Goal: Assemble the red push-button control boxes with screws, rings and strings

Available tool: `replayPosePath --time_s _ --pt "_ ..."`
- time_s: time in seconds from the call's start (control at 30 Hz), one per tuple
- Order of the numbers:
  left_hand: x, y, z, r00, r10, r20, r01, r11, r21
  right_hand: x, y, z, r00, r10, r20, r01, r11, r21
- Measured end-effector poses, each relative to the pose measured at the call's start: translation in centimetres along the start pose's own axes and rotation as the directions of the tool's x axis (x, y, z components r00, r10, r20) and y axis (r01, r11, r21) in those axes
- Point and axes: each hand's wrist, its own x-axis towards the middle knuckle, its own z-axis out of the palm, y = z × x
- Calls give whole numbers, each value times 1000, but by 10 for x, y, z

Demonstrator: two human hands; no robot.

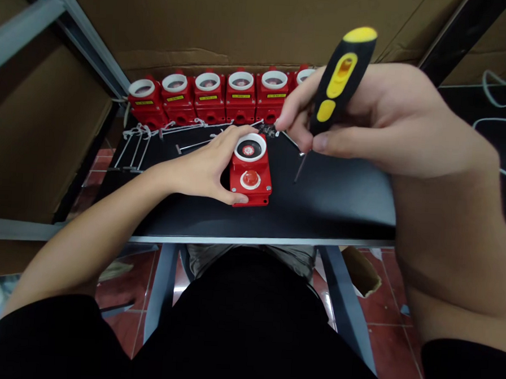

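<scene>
Left hand (212, 165) gripping a red box (260, 164), right hand (392, 123) gripping a screwdriver (346, 75)
A loosened left grip could let the box slide; a slipping tip might scratch the table (337, 199).

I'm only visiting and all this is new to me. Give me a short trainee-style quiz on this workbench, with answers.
1. Fill in: the left hand grips a glossy red box-shaped device topped by a large, round ____ ring.
2. How do the other red devices stand on the black tabletop? (A) stacked (B) side by side (C) scattered
3. True or false: the right hand holds a black-and-yellow-handled screwdriver, blade pointing down.

Key: 1 white; 2 B; 3 true.
</scene>
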Motion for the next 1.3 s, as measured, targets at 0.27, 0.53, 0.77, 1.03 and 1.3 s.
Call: replayPosePath --time_s 0.27,0.53,0.77,1.03,1.3 --pt "2 5 0 1000 0 -2 0 1000 12 5 24 0 943 133 304 14 899 -437" --pt "3 4 1 1000 13 -13 -13 1000 -11 8 41 13 925 46 378 130 895 -426" --pt "0 -1 0 1000 22 -8 -22 1000 11 13 41 19 908 25 419 181 878 -444" --pt "0 1 -1 1000 -13 -10 13 1000 -4 6 15 -16 960 139 244 6 859 -512" --pt "-1 -3 0 1000 -4 1 4 1000 -1 -14 29 -115 632 514 -580 -762 275 -587"
